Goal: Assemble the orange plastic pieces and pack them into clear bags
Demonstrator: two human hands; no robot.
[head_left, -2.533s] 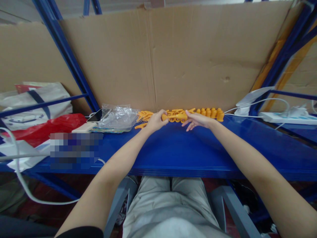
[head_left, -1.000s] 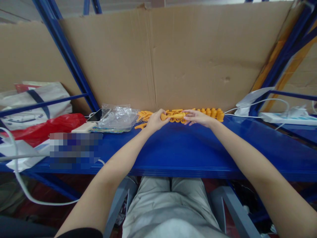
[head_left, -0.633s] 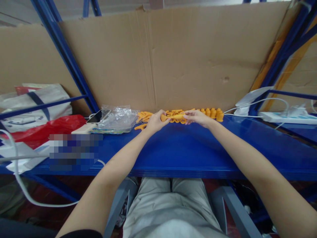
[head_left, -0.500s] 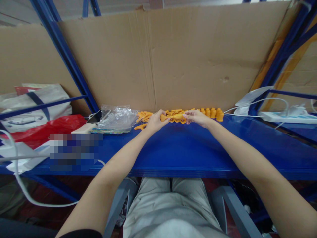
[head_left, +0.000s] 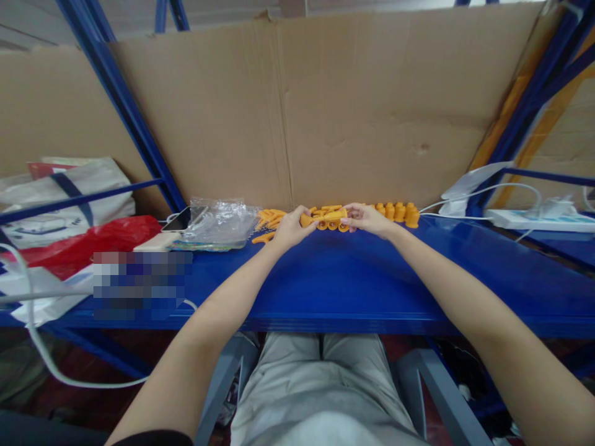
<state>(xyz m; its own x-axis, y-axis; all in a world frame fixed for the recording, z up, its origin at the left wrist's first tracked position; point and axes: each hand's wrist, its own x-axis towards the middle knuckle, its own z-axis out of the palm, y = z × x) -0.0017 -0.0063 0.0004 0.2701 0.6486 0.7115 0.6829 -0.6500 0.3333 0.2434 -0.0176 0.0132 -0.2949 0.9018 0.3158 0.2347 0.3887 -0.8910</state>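
Observation:
At the back of the blue shelf, both hands are on one yellow-orange plastic part (head_left: pixel 331 215), round at its left end and narrower in the middle. My left hand (head_left: pixel 294 228) is closed around the left end. My right hand (head_left: pixel 365 219) has its thumb and fingers pinched at the right end. Just below and behind the part lie round yellow-orange pieces (head_left: pixel 322 225) with dark centres. A row of knobbed yellow-orange pieces (head_left: pixel 395 212) stands to the right of my right hand. Loose slim yellow-orange pieces (head_left: pixel 268 218) lie left of my left hand.
Clear plastic bags (head_left: pixel 220 224) and a phone (head_left: pixel 183 218) lie on the left, beside a red plastic bag (head_left: pixel 102 241). A cardboard sheet (head_left: pixel 348 111) stands behind the blue shelf (head_left: pixel 325 279). White cables and a power strip (head_left: pixel 539 219) are at right.
My right hand's fingers have shifted slightly on the part, showing more of its right end. My left hand stays nearly where it was.

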